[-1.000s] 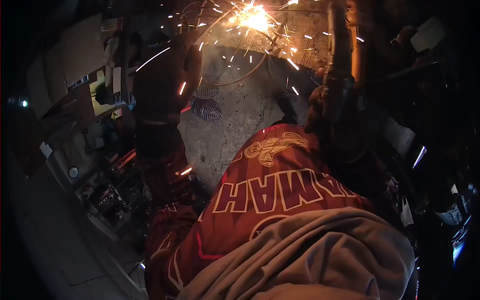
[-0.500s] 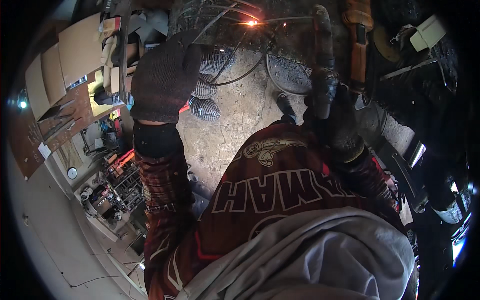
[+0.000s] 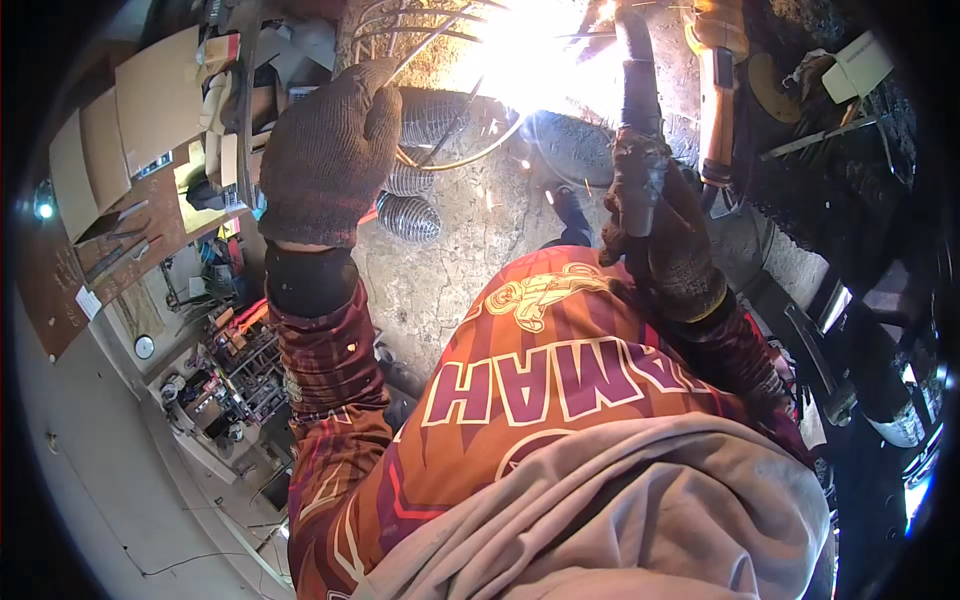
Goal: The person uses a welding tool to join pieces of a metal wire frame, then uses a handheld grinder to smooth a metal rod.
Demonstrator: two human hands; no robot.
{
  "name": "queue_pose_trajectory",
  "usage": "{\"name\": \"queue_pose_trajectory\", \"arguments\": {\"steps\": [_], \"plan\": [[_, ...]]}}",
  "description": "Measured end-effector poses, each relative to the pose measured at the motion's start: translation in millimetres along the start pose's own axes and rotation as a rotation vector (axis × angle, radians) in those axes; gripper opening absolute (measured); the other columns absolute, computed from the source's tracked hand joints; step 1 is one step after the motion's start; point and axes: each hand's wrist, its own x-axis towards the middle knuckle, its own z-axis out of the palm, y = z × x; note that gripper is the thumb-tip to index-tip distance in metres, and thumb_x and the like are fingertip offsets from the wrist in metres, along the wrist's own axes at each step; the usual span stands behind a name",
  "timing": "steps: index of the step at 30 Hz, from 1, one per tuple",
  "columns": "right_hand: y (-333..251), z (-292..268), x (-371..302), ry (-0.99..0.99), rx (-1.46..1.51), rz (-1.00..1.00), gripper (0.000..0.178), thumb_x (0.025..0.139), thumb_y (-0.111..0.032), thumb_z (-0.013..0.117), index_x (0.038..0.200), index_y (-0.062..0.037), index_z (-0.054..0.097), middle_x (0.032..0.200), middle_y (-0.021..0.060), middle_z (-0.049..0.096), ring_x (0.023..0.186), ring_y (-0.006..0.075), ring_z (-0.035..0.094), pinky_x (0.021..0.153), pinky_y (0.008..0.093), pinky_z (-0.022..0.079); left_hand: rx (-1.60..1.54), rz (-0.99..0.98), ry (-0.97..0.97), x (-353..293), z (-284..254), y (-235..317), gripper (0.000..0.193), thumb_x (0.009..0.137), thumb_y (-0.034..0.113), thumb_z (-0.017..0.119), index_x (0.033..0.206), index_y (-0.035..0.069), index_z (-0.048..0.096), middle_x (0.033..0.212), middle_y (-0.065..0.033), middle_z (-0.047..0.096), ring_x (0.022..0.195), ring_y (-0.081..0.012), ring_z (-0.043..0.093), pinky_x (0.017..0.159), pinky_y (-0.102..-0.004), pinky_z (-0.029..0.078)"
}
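Observation:
My left hand (image 3: 325,155), in a dark knitted work glove, is closed at the upper left with its thumb against the fingers. A thin metal rod (image 3: 432,42) of a curved wire frame (image 3: 415,16) runs out of its fingertips; the grip itself is partly hidden. Another glove covers my right hand (image 3: 680,240), wrapped round a tape-bound welding electrode holder (image 3: 637,85) that points away from me. Left of the holder's tip, a white welding arc (image 3: 535,50) glares beside the wire frame and washes out the work there. Sparks drop below it.
Round wire cages (image 3: 410,218) stand on the concrete floor (image 3: 450,270) beyond my left forearm. An orange and black tool (image 3: 717,90) lies right of the holder. Cardboard boxes (image 3: 160,95) fill the upper left, and a cluttered rack (image 3: 235,370) stands below them. Cables loop near the arc.
The small orange glow has become a blinding white arc with flying sparks, lighting my gloves, sleeves and the floor. Both hands stay nearly where they were.

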Motion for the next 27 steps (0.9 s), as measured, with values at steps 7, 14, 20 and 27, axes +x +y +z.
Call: {"name": "queue_pose_trajectory", "arguments": {"steps": [7,14,20,27], "plan": [[-4.7,0.7,-2.0,-0.012,-0.027,-0.019,0.042,0.107,-0.022,0.054,0.143,-0.0001,0.047,0.110,0.0118,0.065,0.080,0.0163,0.069,0.059,0.0296,0.062,0.054,0.047,-0.014,-0.2,-1.0,1.7,0.025,0.096,0.029,0.067,0.115,0.014,0.072,0.092,-0.0130,0.074,0.081,-0.0341,0.072,0.070,-0.0430,0.059],[10.3,-7.9,-3.2,-0.008,0.149,-0.060,0.037,0.105,-0.018,0.057,0.137,0.0003,0.051,0.105,0.0151,0.065,0.075,0.0173,0.069,0.058,0.0309,0.062,0.063,0.050,0.045,-4.4,5.4,-1.6,0.023,0.095,0.027,0.066,0.114,0.015,0.071,0.093,-0.0112,0.074,0.079,-0.0336,0.072,0.068,-0.0428,0.059],[-12.7,25.8,-3.4,0.148,-0.226,-0.036,0.021,0.104,-0.021,0.056,0.116,-0.0038,0.059,0.082,0.0051,0.064,0.065,0.0131,0.064,0.056,0.0292,0.055,0.144,0.090,-0.088,-1.0,2.5,-2.4,0.024,0.096,0.020,0.064,0.118,0.013,0.069,0.091,-0.0116,0.070,0.078,-0.0319,0.069,0.069,-0.0409,0.056],[4.1,-1.3,-0.9,0.072,-0.412,-0.127,0.036,0.099,-0.028,0.064,0.128,-0.0068,0.060,0.099,0.0066,0.067,0.086,0.0196,0.066,0.072,0.0357,0.056,0.114,0.012,-0.250,3.1,-7.5,3.9,0.033,0.096,0.016,0.068,0.129,0.008,0.067,0.117,-0.0132,0.074,0.102,-0.0304,0.072,0.087,-0.0366,0.057]]}}
